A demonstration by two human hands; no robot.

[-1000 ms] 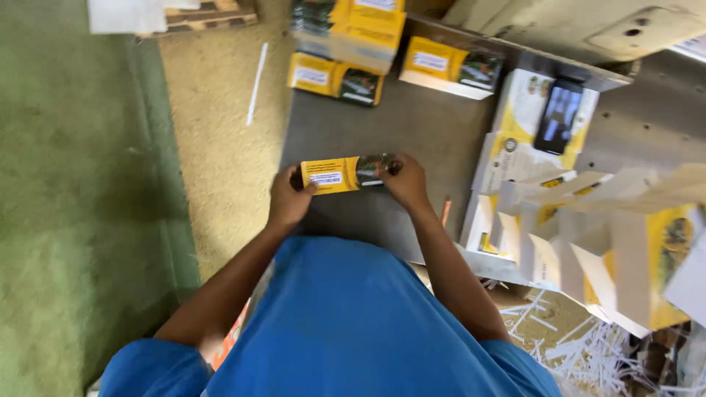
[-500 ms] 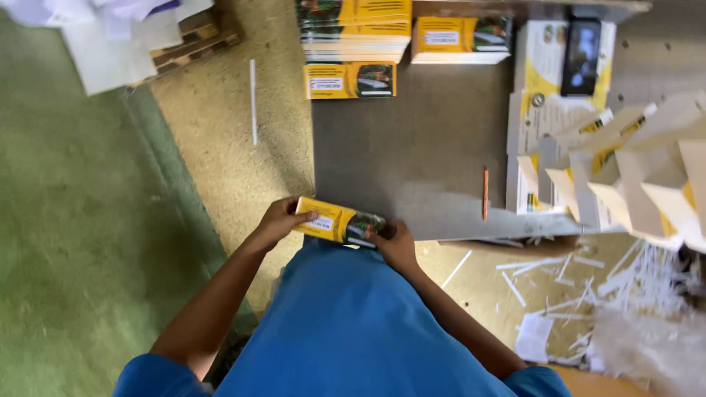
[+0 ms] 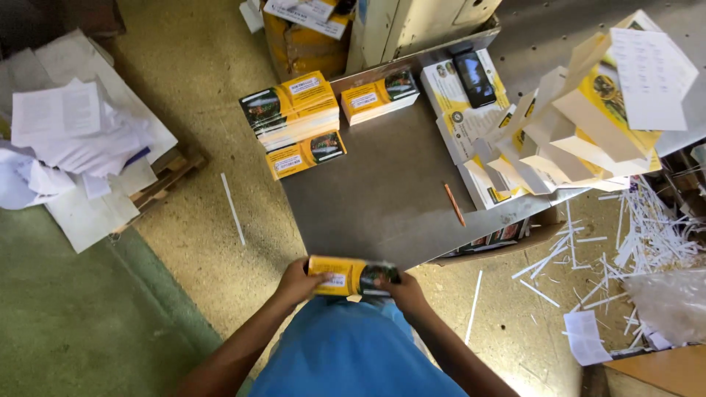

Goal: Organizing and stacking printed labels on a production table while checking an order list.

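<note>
Lying across the far side of the grey counter (image 3: 382,198) are stacks of yellow packs (image 3: 294,110), a loose pack (image 3: 305,154), flat white-and-yellow cartons (image 3: 581,125) and an orange pencil (image 3: 454,204); paper strips (image 3: 647,228) litter the floor to the right. At the counter's near edge, a yellow box (image 3: 353,276) sits between both hands, left hand (image 3: 298,283) and right hand (image 3: 404,292) with fingers closed on its ends.

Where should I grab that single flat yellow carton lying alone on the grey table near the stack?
Take the single flat yellow carton by its two long edges, coming straight down from above. It lies flat and thin on the grey table, apart from the taller carton stack, so both edges look free.
</note>
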